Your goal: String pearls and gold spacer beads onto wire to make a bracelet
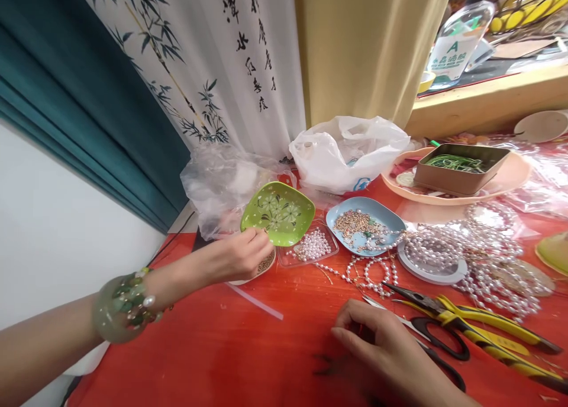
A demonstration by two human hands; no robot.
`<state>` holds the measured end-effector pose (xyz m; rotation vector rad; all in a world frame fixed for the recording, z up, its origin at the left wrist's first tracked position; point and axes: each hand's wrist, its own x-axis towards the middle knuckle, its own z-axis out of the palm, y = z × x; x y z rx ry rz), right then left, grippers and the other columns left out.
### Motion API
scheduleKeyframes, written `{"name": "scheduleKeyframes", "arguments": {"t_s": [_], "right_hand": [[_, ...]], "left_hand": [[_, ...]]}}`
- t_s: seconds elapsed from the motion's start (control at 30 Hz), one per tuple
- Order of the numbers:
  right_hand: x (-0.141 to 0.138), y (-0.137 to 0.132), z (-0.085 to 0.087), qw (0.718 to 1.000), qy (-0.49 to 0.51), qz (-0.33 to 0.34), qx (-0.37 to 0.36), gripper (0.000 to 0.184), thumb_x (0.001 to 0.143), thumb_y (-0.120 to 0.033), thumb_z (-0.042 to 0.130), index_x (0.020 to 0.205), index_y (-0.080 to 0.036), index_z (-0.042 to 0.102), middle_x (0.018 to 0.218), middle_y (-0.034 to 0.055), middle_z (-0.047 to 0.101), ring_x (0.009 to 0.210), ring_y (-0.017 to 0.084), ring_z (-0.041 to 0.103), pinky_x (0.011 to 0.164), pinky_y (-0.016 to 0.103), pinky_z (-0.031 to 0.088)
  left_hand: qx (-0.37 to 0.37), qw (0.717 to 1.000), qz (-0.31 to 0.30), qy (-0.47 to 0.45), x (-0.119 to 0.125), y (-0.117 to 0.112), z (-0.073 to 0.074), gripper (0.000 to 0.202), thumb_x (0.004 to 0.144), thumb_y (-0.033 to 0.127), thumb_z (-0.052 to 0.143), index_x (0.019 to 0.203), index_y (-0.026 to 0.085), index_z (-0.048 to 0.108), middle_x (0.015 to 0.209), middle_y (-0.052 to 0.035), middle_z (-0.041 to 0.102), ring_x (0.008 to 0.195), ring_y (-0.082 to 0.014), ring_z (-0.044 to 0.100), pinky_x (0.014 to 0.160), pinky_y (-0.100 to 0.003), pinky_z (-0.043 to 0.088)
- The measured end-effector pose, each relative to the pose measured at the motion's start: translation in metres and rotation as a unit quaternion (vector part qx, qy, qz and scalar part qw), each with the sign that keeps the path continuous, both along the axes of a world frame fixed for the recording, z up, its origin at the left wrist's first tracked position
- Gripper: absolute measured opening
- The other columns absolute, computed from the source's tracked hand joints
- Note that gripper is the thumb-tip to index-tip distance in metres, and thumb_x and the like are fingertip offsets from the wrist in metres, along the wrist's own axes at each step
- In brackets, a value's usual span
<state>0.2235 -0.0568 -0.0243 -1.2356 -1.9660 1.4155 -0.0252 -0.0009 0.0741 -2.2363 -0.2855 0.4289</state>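
Observation:
My left hand [242,254], with a jade bangle [106,309] and a beaded bracelet [142,303] at its wrist, is closed in a pinch at the near edge of a green flowered dish [290,215]. Whatever its fingertips hold is too small to name. Partly under that hand sits a small container of brown-gold beads [266,263]. Beside it a clear box holds loose pearl beads [314,244]. My right hand [390,351] rests on the red table with fingers curled in; what they may hold is hidden. Scissors [439,336] lie partly behind it.
Right of the boxes stands a blue dish [386,212] with gold pieces. Pearl strands [483,253] heap over a white ring-shaped spool [448,274]. Yellow-handled pliers [465,315] lie at right. Plastic bags [341,152], a tin [452,185] and curtains [355,52] fill the back.

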Motion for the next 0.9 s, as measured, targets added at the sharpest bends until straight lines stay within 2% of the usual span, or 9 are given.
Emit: {"name": "scheduleKeyframes", "arguments": {"t_s": [0.1, 0.23, 0.4, 0.47, 0.6, 0.77, 0.9], "right_hand": [[0.001, -0.001, 0.001, 1.000, 0.000, -0.002, 0.003, 0.014, 0.077, -0.015, 0.048, 0.065, -0.018, 0.056, 0.067, 0.0013, 0.063, 0.064, 0.015, 0.056, 0.060, 0.025, 0.041], [0.001, -0.002, 0.000, 1.000, -0.005, -0.011, 0.003, 0.014, 0.076, -0.015, 0.048, 0.064, -0.018, 0.056, 0.067, 0.0009, 0.063, 0.063, 0.015, 0.056, 0.059, 0.024, 0.041], [0.000, -0.001, -0.001, 1.000, -0.010, -0.013, -0.001, 0.014, 0.075, -0.015, 0.048, 0.063, -0.018, 0.055, 0.066, 0.0009, 0.062, 0.062, 0.015, 0.056, 0.058, 0.024, 0.040], [0.001, -0.001, -0.002, 1.000, -0.003, -0.012, 0.001, 0.014, 0.076, -0.015, 0.048, 0.064, -0.018, 0.056, 0.066, 0.0010, 0.062, 0.063, 0.015, 0.056, 0.058, 0.024, 0.041], [0.002, -0.002, -0.005, 1.000, 0.003, -0.011, 0.005, 0.014, 0.076, -0.014, 0.048, 0.065, -0.018, 0.056, 0.067, 0.0010, 0.063, 0.063, 0.015, 0.056, 0.059, 0.024, 0.041], [0.000, 0.000, -0.005, 1.000, 0.007, -0.010, 0.005, 0.015, 0.076, -0.014, 0.048, 0.064, -0.018, 0.056, 0.066, 0.0007, 0.063, 0.062, 0.015, 0.056, 0.058, 0.024, 0.041], [-0.001, 0.001, -0.003, 1.000, 0.004, -0.008, 0.004, 0.014, 0.076, -0.014, 0.048, 0.065, -0.018, 0.056, 0.067, 0.0010, 0.063, 0.063, 0.015, 0.056, 0.059, 0.025, 0.042]], "left_hand": [[-0.033, 0.997, 0.014, -0.072, -0.002, 0.005, -0.004, 0.031, 0.075, -0.005, 0.037, 0.057, 0.012, 0.056, 0.069, -0.0047, 0.053, 0.058, -0.0139, 0.044, 0.049, -0.030, 0.033], [-0.052, 0.985, 0.040, -0.157, -0.009, 0.010, -0.007, 0.030, 0.079, -0.003, 0.034, 0.064, 0.011, 0.056, 0.068, -0.0045, 0.053, 0.058, -0.0136, 0.043, 0.047, -0.028, 0.033], [-0.010, 0.980, 0.016, -0.197, -0.018, 0.007, -0.011, 0.019, 0.081, 0.001, 0.040, 0.082, 0.007, 0.058, 0.064, -0.0025, 0.052, 0.059, -0.0137, 0.046, 0.049, -0.027, 0.035], [0.003, 0.981, 0.003, -0.194, -0.019, 0.004, -0.013, 0.018, 0.081, 0.001, 0.041, 0.084, 0.005, 0.059, 0.069, -0.0045, 0.055, 0.061, -0.0139, 0.047, 0.051, -0.027, 0.037], [-0.008, 0.992, 0.004, -0.128, -0.019, 0.001, -0.014, 0.023, 0.079, 0.000, 0.040, 0.072, 0.009, 0.059, 0.080, -0.0068, 0.059, 0.061, -0.0136, 0.046, 0.052, -0.029, 0.037], [-0.050, 0.993, 0.043, -0.096, -0.017, 0.004, -0.015, 0.028, 0.080, -0.001, 0.036, 0.079, 0.013, 0.060, 0.081, -0.0051, 0.057, 0.066, -0.0142, 0.047, 0.057, -0.030, 0.037], [-0.053, 0.993, 0.039, -0.099, -0.013, 0.005, -0.014, 0.027, 0.077, -0.003, 0.039, 0.079, 0.013, 0.061, 0.078, -0.0045, 0.055, 0.073, -0.0158, 0.049, 0.061, -0.031, 0.038]]}}
